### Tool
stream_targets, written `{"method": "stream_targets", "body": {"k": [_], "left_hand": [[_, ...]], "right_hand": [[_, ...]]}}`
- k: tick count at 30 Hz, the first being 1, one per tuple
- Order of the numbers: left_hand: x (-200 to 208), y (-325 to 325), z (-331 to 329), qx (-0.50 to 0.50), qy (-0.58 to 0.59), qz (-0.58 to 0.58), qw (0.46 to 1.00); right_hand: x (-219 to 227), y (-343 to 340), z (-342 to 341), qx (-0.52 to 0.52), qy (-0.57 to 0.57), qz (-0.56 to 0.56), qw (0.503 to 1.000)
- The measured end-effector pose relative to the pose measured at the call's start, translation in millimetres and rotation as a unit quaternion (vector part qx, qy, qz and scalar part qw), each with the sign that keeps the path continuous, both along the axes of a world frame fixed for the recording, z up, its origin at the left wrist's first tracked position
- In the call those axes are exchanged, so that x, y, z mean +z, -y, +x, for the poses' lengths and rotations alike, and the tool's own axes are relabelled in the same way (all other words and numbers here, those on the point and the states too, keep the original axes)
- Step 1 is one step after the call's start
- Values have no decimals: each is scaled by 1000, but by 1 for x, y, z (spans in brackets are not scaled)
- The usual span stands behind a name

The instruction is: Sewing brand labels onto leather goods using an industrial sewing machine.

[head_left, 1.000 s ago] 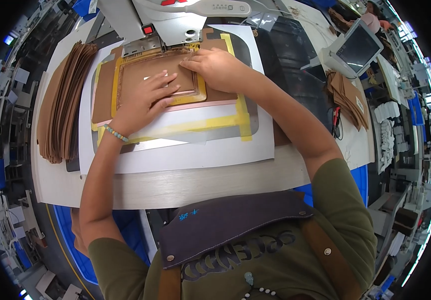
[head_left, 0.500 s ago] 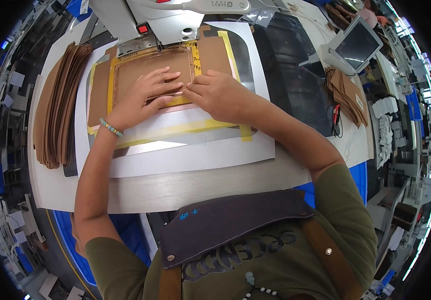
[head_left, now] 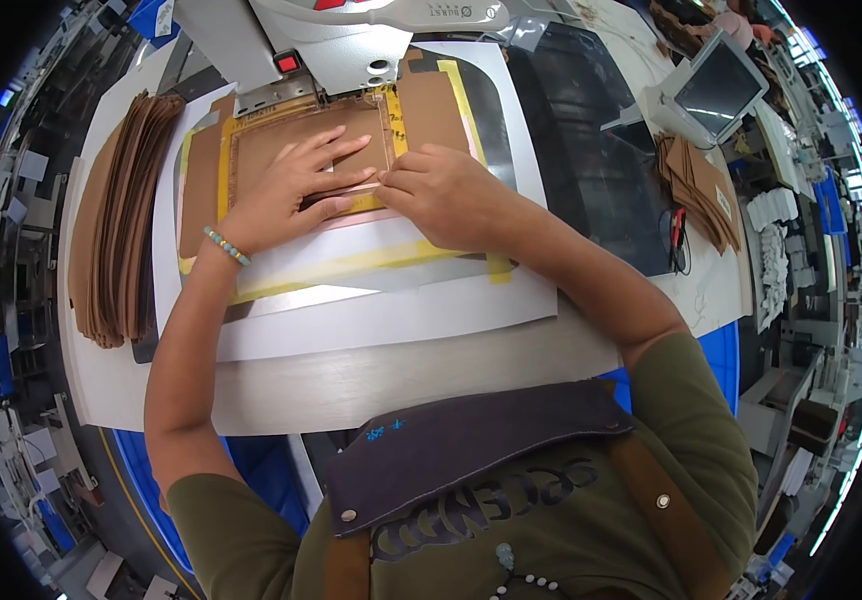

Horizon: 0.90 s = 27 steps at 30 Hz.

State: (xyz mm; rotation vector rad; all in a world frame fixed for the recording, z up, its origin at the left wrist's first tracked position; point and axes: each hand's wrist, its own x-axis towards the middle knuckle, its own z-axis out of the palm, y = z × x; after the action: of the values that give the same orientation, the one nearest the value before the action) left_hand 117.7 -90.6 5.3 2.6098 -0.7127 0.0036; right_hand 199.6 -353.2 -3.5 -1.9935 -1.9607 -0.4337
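Observation:
Fingers spread, my left hand [head_left: 296, 190] lies palm down on a flat brown panel [head_left: 271, 145], a beaded bracelet at its wrist. A rectangular template frame edged with yellow tape [head_left: 397, 118] surrounds that panel. My right hand [head_left: 446, 200] is closed, its fingertips pinched together at the frame's near right corner. Whatever lies between those fingertips is too small or hidden to name. Just beyond both hands, the head of a sewing machine [head_left: 351, 60] stands over the frame's far edge. A large white sheet [head_left: 401, 312] is underneath the template.
A tall bundle of brown pieces [head_left: 126, 220] stands at the left. To the right are a dark glossy panel [head_left: 581, 150], a screen on a stand [head_left: 716, 88], more brown pieces [head_left: 696, 195] and a red-handled tool [head_left: 678, 228]. Blue material [head_left: 716, 370] shows below the table edge.
My left hand has slid slightly to the right on the panel. My right hand stays pinched at the same corner. The whole view has shifted a little.

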Motion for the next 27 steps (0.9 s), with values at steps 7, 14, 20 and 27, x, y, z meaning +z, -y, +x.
{"method": "stream_targets", "body": {"k": [7, 14, 20, 27], "left_hand": [[-1, -6, 12, -11, 22, 6, 1000], [-2, -10, 23, -13, 34, 0, 999], [-4, -17, 41, -19, 49, 11, 999], [-6, -24, 56, -4, 20, -16, 1000]], "right_hand": [[-3, -5, 2, -7, 3, 57, 998], [-5, -6, 7, -32, 13, 40, 999], [0, -11, 17, -70, 10, -20, 997], [3, -20, 16, -128, 26, -20, 991]]}}
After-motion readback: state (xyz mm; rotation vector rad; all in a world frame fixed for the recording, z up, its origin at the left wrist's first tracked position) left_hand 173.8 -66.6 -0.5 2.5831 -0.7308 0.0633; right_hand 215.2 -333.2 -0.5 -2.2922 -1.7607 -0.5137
